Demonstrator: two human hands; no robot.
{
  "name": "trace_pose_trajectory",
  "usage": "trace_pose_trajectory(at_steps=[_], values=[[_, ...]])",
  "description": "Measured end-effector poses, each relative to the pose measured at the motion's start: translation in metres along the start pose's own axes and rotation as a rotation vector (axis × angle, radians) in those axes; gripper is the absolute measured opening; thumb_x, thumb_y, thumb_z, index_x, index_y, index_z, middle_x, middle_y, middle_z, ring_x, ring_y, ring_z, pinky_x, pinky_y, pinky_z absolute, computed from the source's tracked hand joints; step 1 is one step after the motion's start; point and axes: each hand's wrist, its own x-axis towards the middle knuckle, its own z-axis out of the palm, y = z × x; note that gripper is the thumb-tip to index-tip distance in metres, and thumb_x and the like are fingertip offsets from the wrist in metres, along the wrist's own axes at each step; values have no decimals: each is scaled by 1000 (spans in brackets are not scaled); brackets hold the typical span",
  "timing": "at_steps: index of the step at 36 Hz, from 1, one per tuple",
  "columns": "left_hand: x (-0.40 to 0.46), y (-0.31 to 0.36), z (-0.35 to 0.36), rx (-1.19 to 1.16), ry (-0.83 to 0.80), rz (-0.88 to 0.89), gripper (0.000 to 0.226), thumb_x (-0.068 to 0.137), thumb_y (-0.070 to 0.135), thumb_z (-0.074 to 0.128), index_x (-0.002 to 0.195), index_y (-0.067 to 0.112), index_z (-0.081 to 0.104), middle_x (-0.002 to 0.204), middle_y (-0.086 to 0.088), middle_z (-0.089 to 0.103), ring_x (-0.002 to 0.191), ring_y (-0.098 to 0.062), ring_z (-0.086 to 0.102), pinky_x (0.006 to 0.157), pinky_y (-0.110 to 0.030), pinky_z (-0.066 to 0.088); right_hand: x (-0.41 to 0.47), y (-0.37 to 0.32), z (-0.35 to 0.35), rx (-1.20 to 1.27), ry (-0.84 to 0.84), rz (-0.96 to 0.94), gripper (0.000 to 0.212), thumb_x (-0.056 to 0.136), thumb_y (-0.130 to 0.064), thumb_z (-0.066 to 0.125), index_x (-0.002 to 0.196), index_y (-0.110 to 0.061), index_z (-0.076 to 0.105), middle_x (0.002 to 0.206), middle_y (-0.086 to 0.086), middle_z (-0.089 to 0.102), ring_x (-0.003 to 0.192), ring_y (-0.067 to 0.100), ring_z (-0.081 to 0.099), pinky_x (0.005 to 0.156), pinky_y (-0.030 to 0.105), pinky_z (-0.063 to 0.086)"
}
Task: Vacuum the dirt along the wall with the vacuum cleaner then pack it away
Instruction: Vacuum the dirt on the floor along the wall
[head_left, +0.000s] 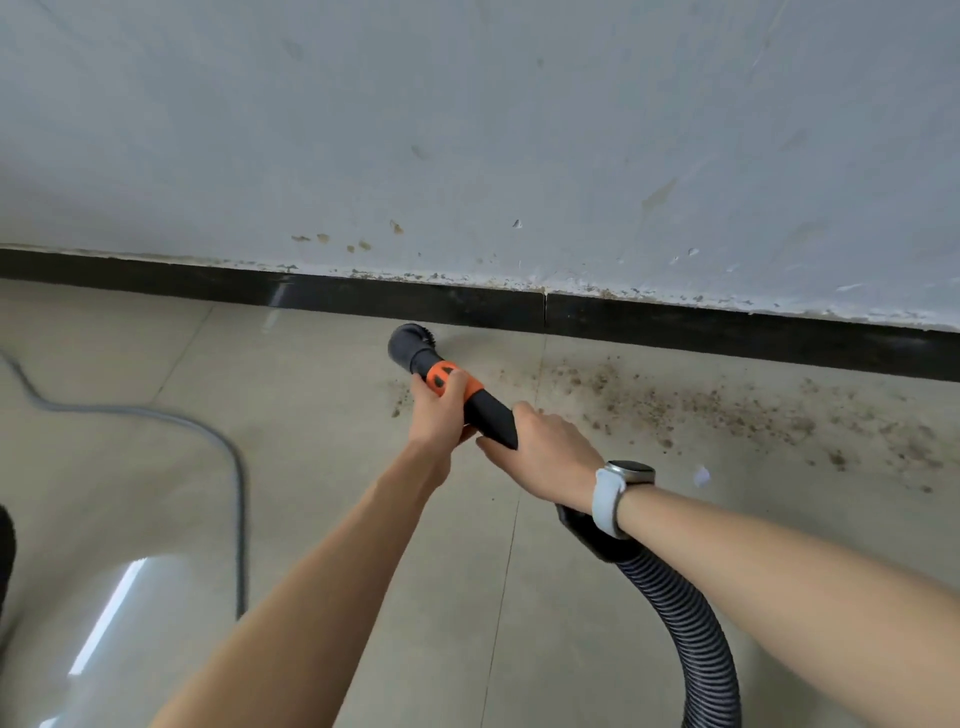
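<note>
A black vacuum nozzle with a round brush head (410, 344) points at the foot of the wall, close to the black skirting board (727, 332). My left hand (436, 410) grips the orange collar (448, 378) just behind the brush head. My right hand (545, 452), a white watch on its wrist, holds the black tube (491, 418) further back. The ribbed black hose (696, 623) runs from under my right wrist down to the bottom edge. Brown dirt (701, 410) lies scattered on the floor tiles to the right of the nozzle, along the skirting.
A grey power cord (228, 457) snakes across the beige tiled floor on the left. A dark object (5, 551) shows at the left edge. The white wall (467, 130) above the skirting is stained and chipped. A small white scrap (701, 475) lies near the dirt.
</note>
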Motion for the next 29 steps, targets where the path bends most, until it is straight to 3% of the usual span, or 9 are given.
trace_pose_trajectory(at_steps=[7,14,18,22,29], values=[[1,-13,-68,-62,67,-79,36,95,25,49,129,12,43,121,-15,60,95,-26,65,65,-31,51,23,-43,37,-49,-121,-96,32,93,-46,51,97,-14,49,77,3,59,59,22,53,49,29,35],[-6,-13,-64,-78,54,-75,37,95,26,50,130,15,41,115,-12,60,91,-23,65,65,-31,51,21,-40,38,-14,-152,-54,35,91,-46,51,101,-12,51,78,6,63,58,26,61,60,37,54],[-22,-24,-44,-38,35,-84,36,97,27,48,130,17,38,112,-11,59,93,-24,64,67,-32,54,-3,-21,30,34,-172,-17,34,92,-47,52,93,-13,48,68,2,57,51,23,57,51,33,48],[-42,-43,-25,-25,34,-84,36,98,27,45,131,16,35,109,-9,56,92,-20,62,61,-28,51,-37,-3,27,40,-192,30,35,92,-49,50,93,-15,44,73,1,57,58,24,58,58,34,49],[-46,-48,-17,8,58,-97,41,98,26,44,136,16,32,105,-8,55,86,-19,60,60,-28,50,-46,4,27,47,-187,36,37,93,-51,49,92,-14,43,73,1,57,56,22,55,55,32,44]])
